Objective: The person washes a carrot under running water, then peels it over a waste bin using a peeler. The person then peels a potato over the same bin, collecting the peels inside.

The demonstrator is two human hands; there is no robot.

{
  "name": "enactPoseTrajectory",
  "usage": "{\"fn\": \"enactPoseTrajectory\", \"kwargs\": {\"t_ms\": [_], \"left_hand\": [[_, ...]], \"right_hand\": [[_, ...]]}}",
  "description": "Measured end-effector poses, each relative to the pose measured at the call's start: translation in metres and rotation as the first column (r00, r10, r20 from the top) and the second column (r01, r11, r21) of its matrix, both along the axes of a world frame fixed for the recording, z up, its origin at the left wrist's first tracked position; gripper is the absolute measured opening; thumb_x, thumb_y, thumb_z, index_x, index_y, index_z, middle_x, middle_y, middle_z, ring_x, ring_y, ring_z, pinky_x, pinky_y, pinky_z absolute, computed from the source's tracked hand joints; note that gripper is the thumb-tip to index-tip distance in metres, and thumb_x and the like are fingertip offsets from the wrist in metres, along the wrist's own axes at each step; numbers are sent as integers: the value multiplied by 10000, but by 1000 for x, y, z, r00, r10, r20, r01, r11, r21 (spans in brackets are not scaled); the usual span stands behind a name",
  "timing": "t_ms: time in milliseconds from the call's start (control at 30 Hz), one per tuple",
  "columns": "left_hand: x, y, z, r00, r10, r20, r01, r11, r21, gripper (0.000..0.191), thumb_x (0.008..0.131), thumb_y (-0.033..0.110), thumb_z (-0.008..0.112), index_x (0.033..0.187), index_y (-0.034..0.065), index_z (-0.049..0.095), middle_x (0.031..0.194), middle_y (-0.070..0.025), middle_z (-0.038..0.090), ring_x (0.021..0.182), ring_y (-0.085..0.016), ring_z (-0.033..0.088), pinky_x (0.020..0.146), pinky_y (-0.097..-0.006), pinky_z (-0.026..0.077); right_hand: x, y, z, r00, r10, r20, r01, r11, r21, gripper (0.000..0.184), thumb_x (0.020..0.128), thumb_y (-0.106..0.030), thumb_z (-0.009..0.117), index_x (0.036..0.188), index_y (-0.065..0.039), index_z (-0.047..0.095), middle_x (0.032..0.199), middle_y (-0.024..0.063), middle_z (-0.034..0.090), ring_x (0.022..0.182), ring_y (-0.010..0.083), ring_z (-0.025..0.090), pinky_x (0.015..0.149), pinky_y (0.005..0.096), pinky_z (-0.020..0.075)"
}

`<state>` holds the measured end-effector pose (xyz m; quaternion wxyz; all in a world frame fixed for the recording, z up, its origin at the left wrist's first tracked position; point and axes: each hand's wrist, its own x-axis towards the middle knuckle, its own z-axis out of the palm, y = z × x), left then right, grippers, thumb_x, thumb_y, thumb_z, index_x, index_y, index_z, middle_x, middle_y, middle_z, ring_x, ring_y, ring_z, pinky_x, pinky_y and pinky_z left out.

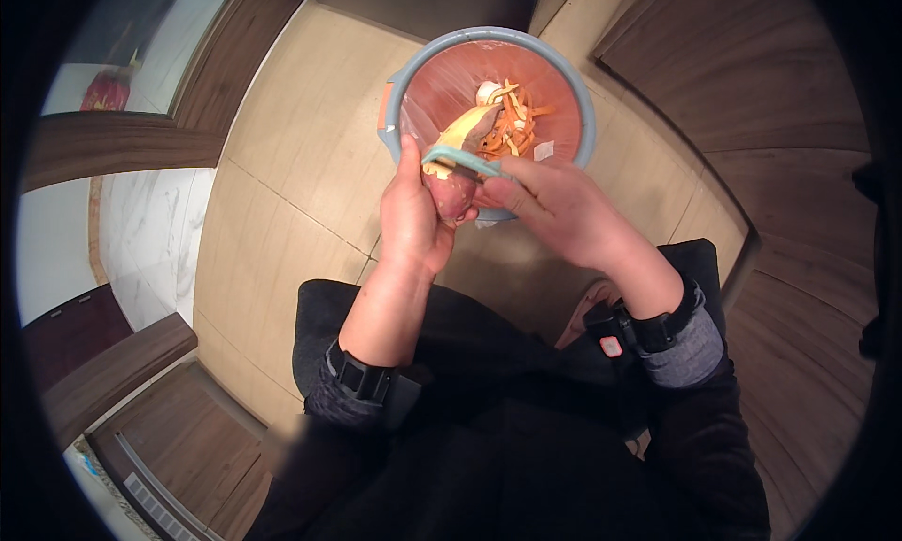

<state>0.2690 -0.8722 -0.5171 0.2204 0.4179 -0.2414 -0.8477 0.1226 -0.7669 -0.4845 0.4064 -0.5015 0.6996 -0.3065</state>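
My left hand [416,217] grips a sweet potato [451,196] by its near end. Red-purple skin covers that end, while pale yellow flesh shows along the upper part and some darker skin stays on its right side. In my right hand [557,199] is a Y-shaped peeler [461,157] with a light green frame. Its blade lies across the sweet potato, close to the border between flesh and skin. Both hands are over the near rim of a round waste bin [589,118]. Orange and yellow peelings [511,129] lie inside it.
A clear plastic liner [437,69] covers the bin's reddish inside, with a white scrap [490,92] among the peelings. The bin stands on beige floor tiles [296,132]. Brown wood-grain cabinet fronts [747,69] rise at the right, and more wood-grain panels [190,421] stand at the left.
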Motion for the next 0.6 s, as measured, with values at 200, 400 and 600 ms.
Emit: {"fn": "enactPoseTrajectory", "kwargs": {"t_ms": [200, 400, 600], "left_hand": [[2, 4, 2, 999, -43, 5, 43, 999, 13, 436, 1043, 427, 336, 1130, 57, 548, 869, -68, 613, 677, -175, 549, 519, -289, 394], [3, 3, 11, 997, -52, 52, 48, 996, 72, 381, 1044, 359, 333, 1160, 58, 535, 877, -72, 613, 701, -193, 557, 506, -258, 386], [12, -3, 7, 998, -13, 67, 5, 993, 117, 411, 1039, 384, 338, 1178, 50, 533, 927, -88, 634, 724, -211, 573, 509, -255, 403]], "right_hand": [[6, -2, -19, 997, 35, -67, -41, 996, -82, 305, 969, -371, 512, 957, -74, 581, 838, 175, 654, 800, 385, 632, 682, 484, 478], [-11, -14, -33, 920, -108, -376, 86, 993, -75, 308, 964, -383, 512, 936, -88, 593, 821, 156, 678, 770, 378, 653, 644, 490, 504], [-26, -23, -39, 694, -197, -693, 206, 976, -70, 372, 948, -461, 520, 923, -101, 613, 771, 140, 681, 720, 350, 667, 610, 473, 524]]}}
